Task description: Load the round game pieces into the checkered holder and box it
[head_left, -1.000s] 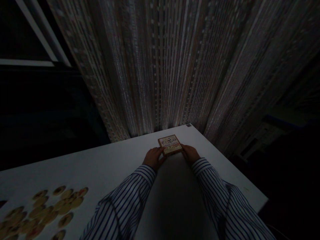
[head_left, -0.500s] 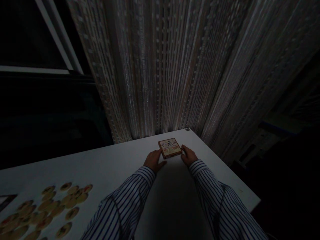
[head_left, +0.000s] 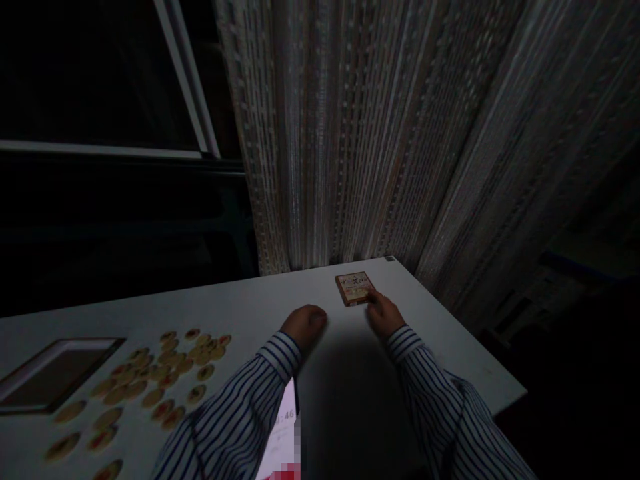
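A small flat box [head_left: 353,283] with a brown edge and dark characters on its pale lid lies near the table's far right corner. The fingertips of my right hand [head_left: 385,316] rest against its near right corner, fingers reaching forward and not wrapped round it. My left hand [head_left: 303,327] hovers or rests left of the box, apart from it, its fingers curled in and nothing visible in them. Many round Chinese chess pieces [head_left: 170,360] are strewn on the left of the table. A shallow open tray [head_left: 60,340] with a dark rim lies beyond them.
The white table [head_left: 260,300] ends at a string curtain [head_left: 325,133] behind. A lit phone screen [head_left: 281,433], partly covered by my left sleeve, shows digits. A dark window frame [head_left: 185,73] stands at the back left. The light is dim.
My left hand has come off the box and drawn back to the left. My right fingertips now lie on the box's corner. The view has turned left, showing the tray and phone.
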`<state>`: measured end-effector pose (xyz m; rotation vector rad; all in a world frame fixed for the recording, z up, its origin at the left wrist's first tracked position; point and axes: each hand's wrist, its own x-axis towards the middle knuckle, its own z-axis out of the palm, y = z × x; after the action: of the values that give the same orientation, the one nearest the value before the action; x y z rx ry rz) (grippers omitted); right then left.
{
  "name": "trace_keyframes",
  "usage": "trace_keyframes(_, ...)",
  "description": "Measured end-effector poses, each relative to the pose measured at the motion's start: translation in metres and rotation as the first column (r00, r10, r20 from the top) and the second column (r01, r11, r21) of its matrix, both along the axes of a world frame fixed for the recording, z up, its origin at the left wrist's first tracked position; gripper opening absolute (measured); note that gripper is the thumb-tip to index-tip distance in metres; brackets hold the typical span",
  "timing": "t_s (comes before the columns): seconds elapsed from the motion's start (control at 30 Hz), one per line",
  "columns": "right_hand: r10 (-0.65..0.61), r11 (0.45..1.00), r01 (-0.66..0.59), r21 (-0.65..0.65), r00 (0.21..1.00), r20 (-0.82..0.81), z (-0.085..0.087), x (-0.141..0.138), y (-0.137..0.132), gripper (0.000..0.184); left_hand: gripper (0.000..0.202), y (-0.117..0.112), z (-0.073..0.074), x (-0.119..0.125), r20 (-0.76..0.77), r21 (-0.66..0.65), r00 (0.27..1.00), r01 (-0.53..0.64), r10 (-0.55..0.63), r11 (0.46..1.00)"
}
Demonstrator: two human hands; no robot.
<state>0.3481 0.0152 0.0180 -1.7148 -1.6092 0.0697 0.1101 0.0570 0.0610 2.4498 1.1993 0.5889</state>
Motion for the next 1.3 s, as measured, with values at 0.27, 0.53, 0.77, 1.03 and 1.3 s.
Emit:
trace_keyframes(0.27,0.325,0.945,-0.326,-0.029,0.945,-0.03,0.011,-0.079,-0.029,0.043,0.031,-0.047,0.014,-0.061,0.29,-0.065,0.945,-0.141,0.154,0.988)
trace_keyframes(0.53,0.432,0.894,-0.436,-0.097,0.9,-0.067,0.011,-0.133,-0.048,0.037,0.031,-0.085,-0.006,-0.119,0.386,-0.165,0.866,-0.275,0.319,0.947)
trace_keyframes(0.77,0.455,0.889,-0.457,-0.029,0.889,-0.051,-0.006,-0.166,-0.051,0.033,0.029,-0.114,-0.042,-0.136,0.431,-0.188,0.811,-0.349,0.397,0.918)
trace_keyframes(1.03,0.454,0.887,-0.46,0.025,0.882,0.127,-0.041,-0.167,-0.048,0.036,0.027,-0.124,-0.062,-0.136,0.482,-0.076,0.753,-0.473,0.448,0.878)
trace_keyframes(1.3,0.429,0.897,-0.429,0.109,0.903,0.024,-0.027,-0.169,-0.054,0.035,0.026,-0.133,-0.054,-0.141,0.506,-0.137,0.718,-0.481,0.478,0.866)
